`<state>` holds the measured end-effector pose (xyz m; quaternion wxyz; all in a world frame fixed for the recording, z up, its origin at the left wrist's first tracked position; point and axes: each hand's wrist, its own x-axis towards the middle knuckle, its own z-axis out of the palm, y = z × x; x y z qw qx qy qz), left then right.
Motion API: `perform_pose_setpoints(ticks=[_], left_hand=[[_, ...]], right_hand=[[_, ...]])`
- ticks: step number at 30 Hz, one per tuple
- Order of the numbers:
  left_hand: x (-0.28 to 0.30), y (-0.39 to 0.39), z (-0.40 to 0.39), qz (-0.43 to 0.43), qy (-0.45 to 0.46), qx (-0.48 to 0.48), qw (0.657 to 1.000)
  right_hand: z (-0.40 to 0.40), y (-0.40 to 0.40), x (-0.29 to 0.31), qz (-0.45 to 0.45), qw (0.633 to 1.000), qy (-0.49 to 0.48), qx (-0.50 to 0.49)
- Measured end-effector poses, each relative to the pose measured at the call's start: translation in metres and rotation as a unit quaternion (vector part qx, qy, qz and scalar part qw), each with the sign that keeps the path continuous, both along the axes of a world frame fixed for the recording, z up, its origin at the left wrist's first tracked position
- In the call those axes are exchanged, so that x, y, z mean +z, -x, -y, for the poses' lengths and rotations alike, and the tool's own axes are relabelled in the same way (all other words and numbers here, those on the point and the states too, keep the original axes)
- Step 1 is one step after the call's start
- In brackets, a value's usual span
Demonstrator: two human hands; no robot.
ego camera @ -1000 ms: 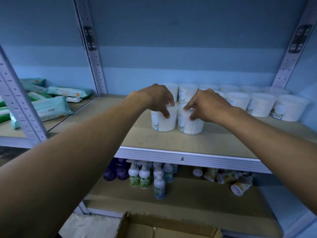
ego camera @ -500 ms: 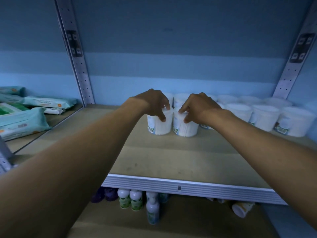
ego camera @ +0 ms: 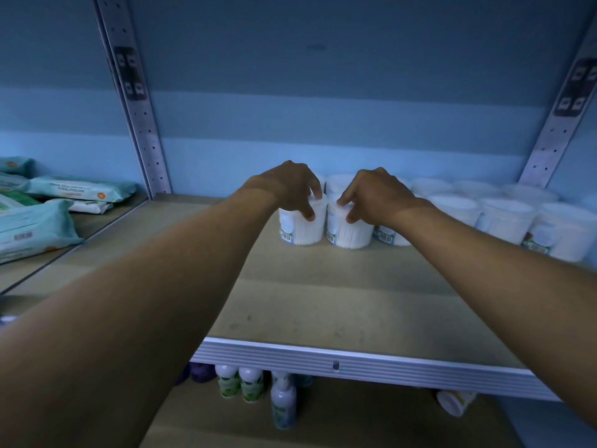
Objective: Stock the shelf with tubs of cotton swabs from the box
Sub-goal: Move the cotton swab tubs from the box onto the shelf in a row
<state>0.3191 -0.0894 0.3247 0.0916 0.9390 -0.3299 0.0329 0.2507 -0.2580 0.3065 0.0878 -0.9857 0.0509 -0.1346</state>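
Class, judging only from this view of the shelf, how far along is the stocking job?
Done: rows of tubs already stand along the back right. In hand: the left hand and right hand each grip a tub, left tub and right tub, standing on the shelf. Left: bare board; box out of view.

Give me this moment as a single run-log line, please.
left hand: grips left tub | right hand: grips right tub | both upright on shelf, beside stocked row

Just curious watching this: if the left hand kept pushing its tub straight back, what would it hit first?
Probably the white tub in the back row, right behind the left hand and its tub; the gap is hard to judge.
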Motion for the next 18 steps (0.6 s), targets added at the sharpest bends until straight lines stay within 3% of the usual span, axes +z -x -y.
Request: perform_pose_setpoints(ticks=[18], left_hand=[[-0.007, -0.019, 0.009, 0.021, 0.014, -0.004, 1.000]], right_hand=[[0.014, -0.019, -0.009, 0.023, 1.000, -0.007, 0.004]])
